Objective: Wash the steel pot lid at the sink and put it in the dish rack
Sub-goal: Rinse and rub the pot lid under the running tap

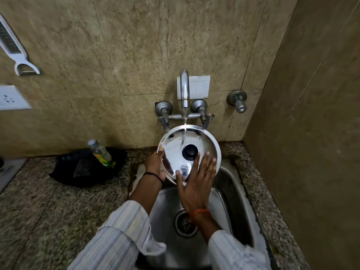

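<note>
My left hand grips the round polished steel pot lid with a black knob at its left rim, thumb over the edge and fingers hidden behind the lid. The lid is tilted, its knobbed top facing me, held above the far end of the stainless steel sink basin. My right hand lies flat and spread wide against the lower right part of the lid's face; it grasps nothing. Its fingertips reach just right of the knob, and the thumb rests on the lower face near the rim.

A thin stream of water falls from the chrome wall-mounted tap directly beyond my hands and strikes the lid's upper face above the knob.

A black thread band circles my left wrist; an orange thread band circles my right. Both forearms carry pale striped sleeves.

The round drain strainer sits in the basin below my right wrist. On the speckled granite counter, left of my left hand, a clear plastic bottle with a green label leans in a black bag-like holder. High on the tiled wall to the far left hangs a white-handled grater and peeler. No dish rack can be identified.
</note>
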